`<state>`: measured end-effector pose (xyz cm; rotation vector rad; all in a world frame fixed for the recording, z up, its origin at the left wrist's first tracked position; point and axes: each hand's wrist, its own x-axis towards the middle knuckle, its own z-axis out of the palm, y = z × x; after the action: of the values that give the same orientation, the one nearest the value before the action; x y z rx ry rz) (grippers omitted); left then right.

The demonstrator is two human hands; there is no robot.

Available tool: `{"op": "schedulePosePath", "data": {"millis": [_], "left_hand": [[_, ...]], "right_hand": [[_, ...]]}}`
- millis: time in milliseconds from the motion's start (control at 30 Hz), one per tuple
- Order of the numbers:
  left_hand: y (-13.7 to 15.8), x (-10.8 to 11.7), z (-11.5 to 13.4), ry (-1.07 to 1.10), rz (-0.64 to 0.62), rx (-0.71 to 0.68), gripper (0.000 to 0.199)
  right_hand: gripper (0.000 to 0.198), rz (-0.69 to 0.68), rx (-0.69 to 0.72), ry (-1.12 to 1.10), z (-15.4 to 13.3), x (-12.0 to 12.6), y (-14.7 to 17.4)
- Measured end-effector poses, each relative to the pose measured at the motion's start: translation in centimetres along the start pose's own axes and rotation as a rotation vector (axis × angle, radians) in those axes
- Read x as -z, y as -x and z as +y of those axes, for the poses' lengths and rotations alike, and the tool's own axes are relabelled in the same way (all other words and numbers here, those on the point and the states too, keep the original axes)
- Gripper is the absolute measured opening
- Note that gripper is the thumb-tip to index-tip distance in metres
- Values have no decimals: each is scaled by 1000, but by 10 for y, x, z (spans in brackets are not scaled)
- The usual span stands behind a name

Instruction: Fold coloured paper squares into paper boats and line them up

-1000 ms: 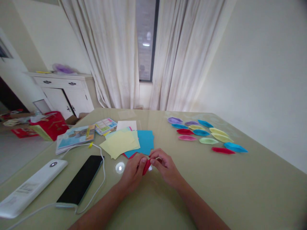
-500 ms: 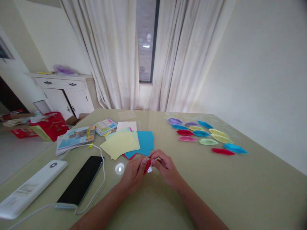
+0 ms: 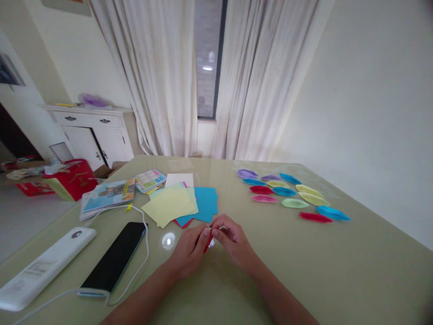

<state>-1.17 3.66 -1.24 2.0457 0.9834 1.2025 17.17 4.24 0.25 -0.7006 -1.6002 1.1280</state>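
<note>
Between my two hands is a small folded piece of red paper (image 3: 208, 242), mostly hidden by the fingers. My left hand (image 3: 190, 248) is closed on it, thumb lying along its side. The fingers of my right hand (image 3: 231, 236) pinch its upper end. Just beyond the hands lies a spread pile of square paper sheets, with a yellow sheet (image 3: 169, 205) on top and a blue sheet (image 3: 207, 203) to its right. Several folded paper boats, among them a red paper boat (image 3: 315, 217) and a green paper boat (image 3: 294, 203), rest on the table's right side.
At the left are a white power bank (image 3: 43, 271), a black phone (image 3: 115, 257) and a looping white cable (image 3: 147, 243). Behind them lie booklets (image 3: 110, 196). The table (image 3: 270, 271) reaches toward curtains (image 3: 162, 81) and a wall at the right.
The right-hand fingers have drawn slightly closer to the left thumb, and less of the red paper shows. The whole view has shifted a little; the other things lie as before.
</note>
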Motion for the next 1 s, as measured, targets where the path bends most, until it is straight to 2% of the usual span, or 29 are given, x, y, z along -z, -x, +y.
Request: {"op": "schedulePosePath", "data": {"millis": [100, 300, 533, 767, 1000], "left_hand": [[0, 1, 3, -6, 4, 22, 39], [1, -1, 3, -11, 36, 46, 44], [-2, 1, 0, 12, 8, 51, 50], [-2, 11, 5, 64, -4, 75, 37], [-2, 10, 7, 78, -11, 121, 41]], "right_hand": [[21, 12, -6, 4, -1, 0, 0], [20, 22, 7, 1, 0, 0, 0], [20, 22, 18, 3, 0, 0, 0], [18, 43, 30, 4, 1, 4, 0], [18, 52, 29, 26, 0, 4, 0]]}}
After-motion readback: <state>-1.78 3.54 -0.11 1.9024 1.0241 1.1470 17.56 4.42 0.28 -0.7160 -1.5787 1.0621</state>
